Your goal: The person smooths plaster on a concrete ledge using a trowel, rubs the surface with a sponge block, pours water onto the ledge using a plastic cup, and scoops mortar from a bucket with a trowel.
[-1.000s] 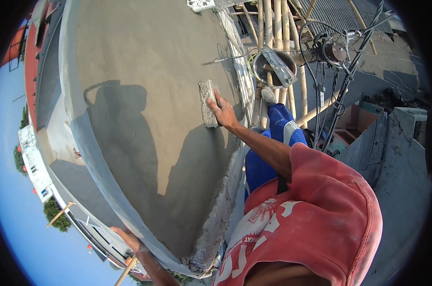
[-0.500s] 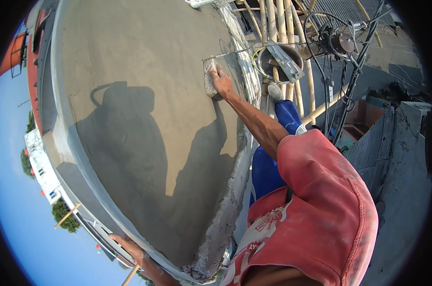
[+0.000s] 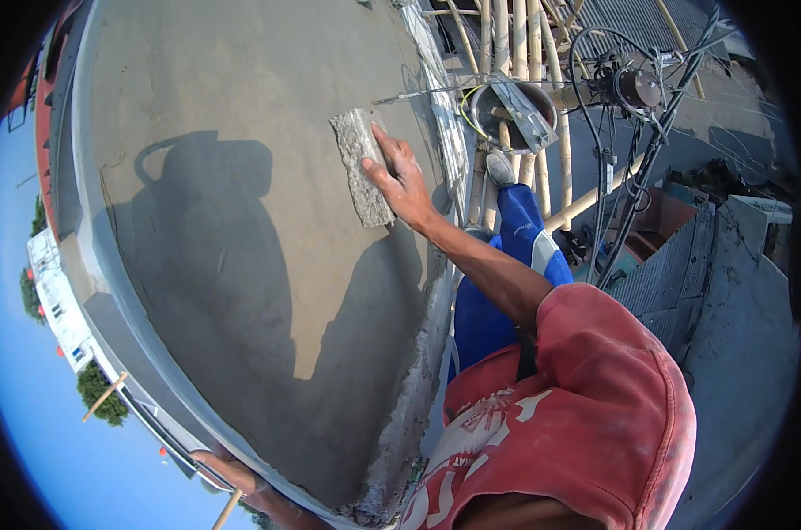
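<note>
The right hand (image 3: 402,184), the nearer one, has its fingers clamped on the long right edge of a mortar-crusted float (image 3: 355,159). The float lies just left of them over grey plaster (image 3: 241,79), long axis near-upright, top tipped left. Beyond, the left hand (image 3: 226,471) is by the plaster's left border, grip unclear.

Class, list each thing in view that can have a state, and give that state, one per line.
Right hand: closed on the block
Rough grey block: gripped, at the plastered surface
Left hand: at the outer edge, grip unclear
Plastered surface: spread, partly shadowed
Bucket: open-topped
Metal tool: lying across the bucket
Red shirt: worn, dusty
</note>
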{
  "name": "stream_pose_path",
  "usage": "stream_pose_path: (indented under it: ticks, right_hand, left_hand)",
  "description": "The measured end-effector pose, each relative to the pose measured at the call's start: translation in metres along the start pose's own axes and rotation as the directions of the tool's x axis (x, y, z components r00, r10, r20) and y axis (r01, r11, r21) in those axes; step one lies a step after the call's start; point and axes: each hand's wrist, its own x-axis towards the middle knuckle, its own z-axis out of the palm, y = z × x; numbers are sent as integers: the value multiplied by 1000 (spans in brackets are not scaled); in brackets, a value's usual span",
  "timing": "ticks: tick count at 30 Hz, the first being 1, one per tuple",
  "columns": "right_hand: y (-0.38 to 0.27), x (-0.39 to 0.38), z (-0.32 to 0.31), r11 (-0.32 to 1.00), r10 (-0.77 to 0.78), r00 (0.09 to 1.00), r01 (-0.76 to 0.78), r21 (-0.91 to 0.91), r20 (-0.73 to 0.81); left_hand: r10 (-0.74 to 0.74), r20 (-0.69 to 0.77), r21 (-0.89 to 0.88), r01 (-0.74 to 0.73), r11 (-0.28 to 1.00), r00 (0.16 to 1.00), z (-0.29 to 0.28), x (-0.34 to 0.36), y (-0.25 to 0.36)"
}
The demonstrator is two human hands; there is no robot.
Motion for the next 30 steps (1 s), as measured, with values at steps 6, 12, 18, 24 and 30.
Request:
stream_pose_path:
  ticks: [6, 12, 18, 24, 30]
  right_hand:
    - [42, 33, -13, 999, 18, 1000, -18, -31, -9]
    - [-44, -152, -2, 989, -130, 988, 135, -60, 79]
    - [-58, -80, -12, 957, -281, 945, 288, -18, 166]
    - [-95, -150, -9, 787, -608, 767, 615, 34, 202]
    - [-56, -95, -16, 998, -55, 980, 52, 21, 193]
  left_hand:
    - [-516, 26, -369, 488, 791, 856, 6, 9, 21]
    - [-318, 86, -464, 321, 826, 944, 1, 9, 12]
    - [-401, 281, -271, 472, 839, 872, 14, 6, 37]
    - [-205, 648, -468, 595, 653, 734, 22, 18, -8]
    - [-96, 668, -491, 535, 687, 738, 18, 14, 5]
